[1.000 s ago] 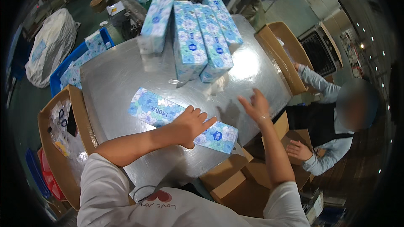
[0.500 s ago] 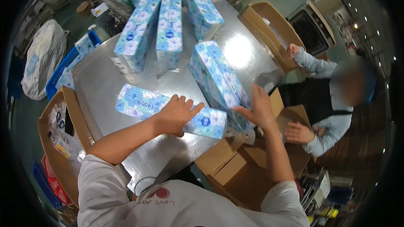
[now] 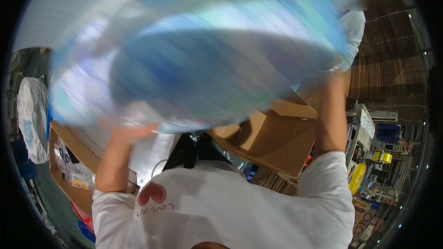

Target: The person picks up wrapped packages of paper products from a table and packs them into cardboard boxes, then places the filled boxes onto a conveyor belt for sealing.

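A large blue floral tissue pack [image 3: 198, 69], smeared by motion, is raised close in front of me and fills the upper half of the head view. My left hand [image 3: 134, 120] grips its lower left edge, fingers closed on the wrapping. At the pack's right end is my right hand [image 3: 334, 71], mostly hidden and blurred, holding that side. The pack covers most of the metal table [image 3: 147, 154], so other packs on it are out of sight.
An open cardboard box [image 3: 277, 140] stands below the pack, right of centre. A carton of plastic bags [image 3: 76, 168] is at the left, with a white sack [image 3: 32, 120] beyond. A co-worker's sleeve [image 3: 353, 32] shows at upper right. Stacked cardboard [image 3: 385, 74] lies farther right.
Both hands have lifted a blue floral pack from the table up close to the view. Earlier the left hand lay on a flat pack and the right was beside a standing one.
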The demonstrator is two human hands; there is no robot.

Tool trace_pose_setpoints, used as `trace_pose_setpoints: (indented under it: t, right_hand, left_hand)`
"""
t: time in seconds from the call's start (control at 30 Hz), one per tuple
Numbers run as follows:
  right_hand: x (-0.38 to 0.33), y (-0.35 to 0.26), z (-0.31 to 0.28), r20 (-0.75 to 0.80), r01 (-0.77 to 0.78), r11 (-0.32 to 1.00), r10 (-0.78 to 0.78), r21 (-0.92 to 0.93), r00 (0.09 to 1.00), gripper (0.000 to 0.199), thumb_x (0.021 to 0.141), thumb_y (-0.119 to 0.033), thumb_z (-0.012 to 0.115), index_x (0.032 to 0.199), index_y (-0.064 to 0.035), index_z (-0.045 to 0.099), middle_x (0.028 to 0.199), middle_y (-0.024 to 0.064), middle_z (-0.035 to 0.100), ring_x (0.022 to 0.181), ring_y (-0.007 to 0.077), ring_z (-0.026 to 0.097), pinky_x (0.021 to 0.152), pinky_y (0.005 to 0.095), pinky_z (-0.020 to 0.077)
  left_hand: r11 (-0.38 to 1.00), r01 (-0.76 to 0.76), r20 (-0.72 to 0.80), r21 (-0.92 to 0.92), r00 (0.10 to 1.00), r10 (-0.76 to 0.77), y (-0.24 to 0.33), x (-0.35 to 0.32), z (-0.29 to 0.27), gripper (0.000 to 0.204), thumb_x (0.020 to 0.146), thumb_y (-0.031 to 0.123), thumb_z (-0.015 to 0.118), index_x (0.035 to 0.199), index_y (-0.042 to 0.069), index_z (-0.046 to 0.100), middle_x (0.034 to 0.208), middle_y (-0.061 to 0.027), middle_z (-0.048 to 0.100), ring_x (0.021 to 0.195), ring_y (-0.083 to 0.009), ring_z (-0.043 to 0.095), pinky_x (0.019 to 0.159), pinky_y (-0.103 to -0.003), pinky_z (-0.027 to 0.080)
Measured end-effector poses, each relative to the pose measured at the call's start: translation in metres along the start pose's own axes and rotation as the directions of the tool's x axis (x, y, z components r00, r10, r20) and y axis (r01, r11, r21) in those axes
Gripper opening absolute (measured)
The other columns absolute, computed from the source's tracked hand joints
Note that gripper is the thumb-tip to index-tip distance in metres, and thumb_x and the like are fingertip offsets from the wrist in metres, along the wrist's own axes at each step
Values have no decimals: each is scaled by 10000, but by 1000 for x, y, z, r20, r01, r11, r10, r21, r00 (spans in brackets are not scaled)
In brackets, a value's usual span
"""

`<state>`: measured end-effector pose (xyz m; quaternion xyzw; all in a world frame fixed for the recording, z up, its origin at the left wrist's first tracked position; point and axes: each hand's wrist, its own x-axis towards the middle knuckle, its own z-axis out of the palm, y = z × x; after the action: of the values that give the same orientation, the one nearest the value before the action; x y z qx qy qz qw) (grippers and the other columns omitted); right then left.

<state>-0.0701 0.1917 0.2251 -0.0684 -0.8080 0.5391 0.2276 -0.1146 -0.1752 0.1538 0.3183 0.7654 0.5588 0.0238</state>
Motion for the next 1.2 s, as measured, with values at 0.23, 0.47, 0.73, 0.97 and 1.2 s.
trace_pose_setpoints:
  t: [0.23,0.47,0.73,0.97,1.2]
  right_hand:
    - [-179,-17,-156,337,254,490,87,-834,937,473,788,-219,593,1198,-10,486,1071,105,576,931,190,568,813,307,468]
    - [-251,155,-23,331,97,530,368,-842,869,865,467,-158,740,1214,44,353,1014,189,469,947,347,442,839,435,330]
    - [-374,359,72,516,54,729,428,-682,742,708,536,-269,758,1100,47,470,981,227,558,957,384,526,846,426,433]
    - [-335,316,72,485,-85,693,582,-716,653,373,678,-199,626,1012,-45,566,1006,218,578,929,374,557,821,427,454]
    - [-260,216,103,508,-157,744,578,-649,639,228,732,-176,600,866,5,630,757,196,631,717,324,628,658,357,491]
  left_hand:
    - [899,-437,843,-29,473,257,25,-58,236,718,669,115,646,1321,121,347,1165,-172,448,1111,-312,428,818,-468,369]
    - [953,-297,993,59,-85,-87,-101,-92,285,336,777,140,548,1099,52,587,1147,-131,546,1040,-270,523,884,-399,407]
    - [671,5,192,741,956,-220,-109,21,25,185,731,191,573,885,118,645,806,-128,636,857,-312,602,757,-401,476]
    - [98,627,-547,772,736,-400,-185,45,-161,844,565,311,764,1269,73,363,1142,-177,505,1063,-348,487,838,-498,409]
    - [447,558,-241,700,773,-587,-201,26,-174,747,495,293,761,1158,67,500,1086,-218,539,1015,-356,519,837,-408,432]
